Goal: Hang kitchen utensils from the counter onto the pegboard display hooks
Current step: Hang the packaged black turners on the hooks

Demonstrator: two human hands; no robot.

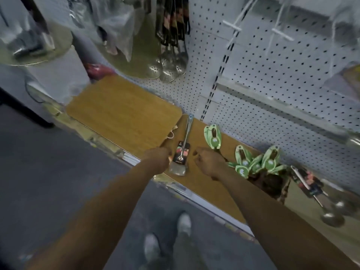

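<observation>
A metal spatula (pixel 182 151) lies flat on the wooden surface (pixel 206 184), its blade near the front edge and its blue-tipped handle pointing back toward the white pegboard (pixel 272 78). A dark printed card is wrapped around its shaft just above the blade.

The left hand (pixel 157 158) is right beside the blade on its left, fingers curled under; whether they touch or pinch the spatula cannot be told from this angle. The right hand (pixel 207 162) hovers just to the right of the spatula, fingers loosely curled and holding nothing, with a bare strip of wood between it and the card.

To the right of that hand lies a cluster of utensils with green cards (pixel 255 162), one of them set apart closer to the spatula, their dark ends piled toward the front edge. Farther right are steel ladles (pixel 321 203) (blurred, with dark cards on their handles).

A bamboo board (pixel 124 112) lies on the surface left of the spatula. Above it, slotted steel spoons (pixel 167 67) hang from the pegboard on dark cards, and two bare white hooks (pixel 235 29) stick out of the panel to their right. Below, the person's grey shoes (pixel 184 224) stand on a dark floor.
</observation>
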